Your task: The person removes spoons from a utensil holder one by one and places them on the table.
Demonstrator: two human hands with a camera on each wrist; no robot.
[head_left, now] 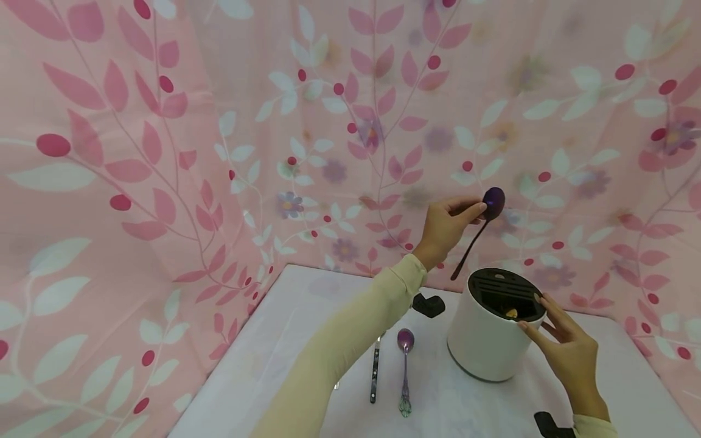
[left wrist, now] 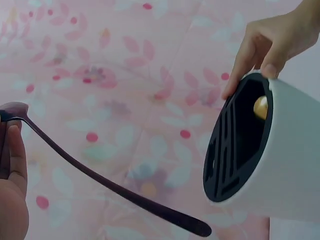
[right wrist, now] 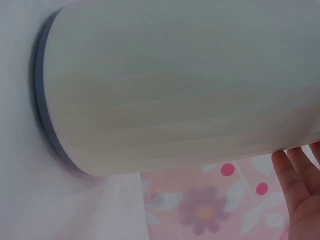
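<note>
Pinching dark spoon (head_left: 495,203) by bowl, handle (left wrist: 167,211) slanting below | left hand (head_left: 446,225) | right hand (head_left: 573,351) gripping white holder (head_left: 484,340)

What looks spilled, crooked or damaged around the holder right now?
Nothing stands out. The white holder stands upright on the table, with no visible spill or damage, and the right hand touches it near the top. The left hand pinches the dark spoon by its bowl end, handle slanting down, which seems deliberate.

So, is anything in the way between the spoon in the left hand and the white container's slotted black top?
Nothing visible: between the spoon and the slotted black top only a gap shows. The right hand grips the white container on the opposite side.
</note>
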